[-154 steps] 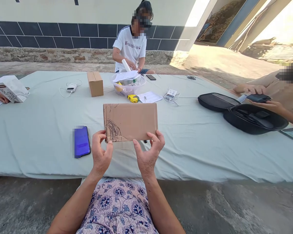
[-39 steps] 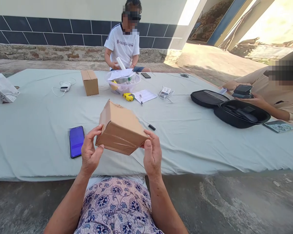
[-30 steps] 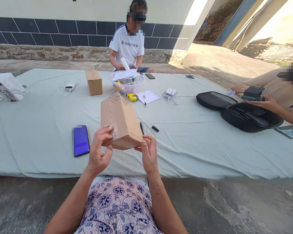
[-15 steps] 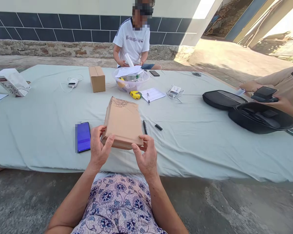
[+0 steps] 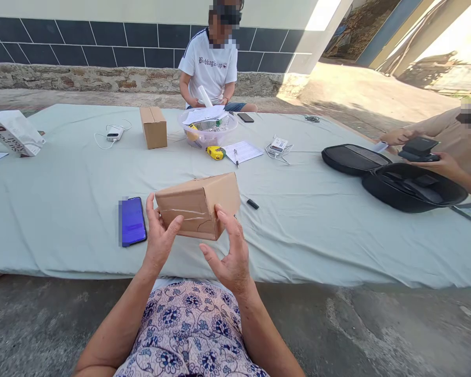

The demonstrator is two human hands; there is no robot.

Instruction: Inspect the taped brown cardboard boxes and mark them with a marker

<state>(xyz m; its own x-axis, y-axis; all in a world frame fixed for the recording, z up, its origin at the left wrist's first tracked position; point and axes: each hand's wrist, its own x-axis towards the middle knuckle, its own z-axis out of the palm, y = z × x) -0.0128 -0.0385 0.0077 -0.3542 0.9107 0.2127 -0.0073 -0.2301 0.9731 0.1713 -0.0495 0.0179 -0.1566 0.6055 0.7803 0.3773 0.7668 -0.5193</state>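
Observation:
I hold a taped brown cardboard box above the near edge of a cloth-covered table. My left hand grips its left end, thumb on the taped front face. My right hand touches the box's lower right corner with fingers curled round it. A blue-screened phone lies just left of my left hand. A black pen cap lies right of the box.
Across the table a seated person handles papers over a clear bowl. A second cardboard box, a yellow tape measure, a power bank and an open black case lie about. Another person's hands hold a device at the right.
The box has been turned in my hands, from its broad face up to a taped side facing me. My right hand shifted to the lower right corner.

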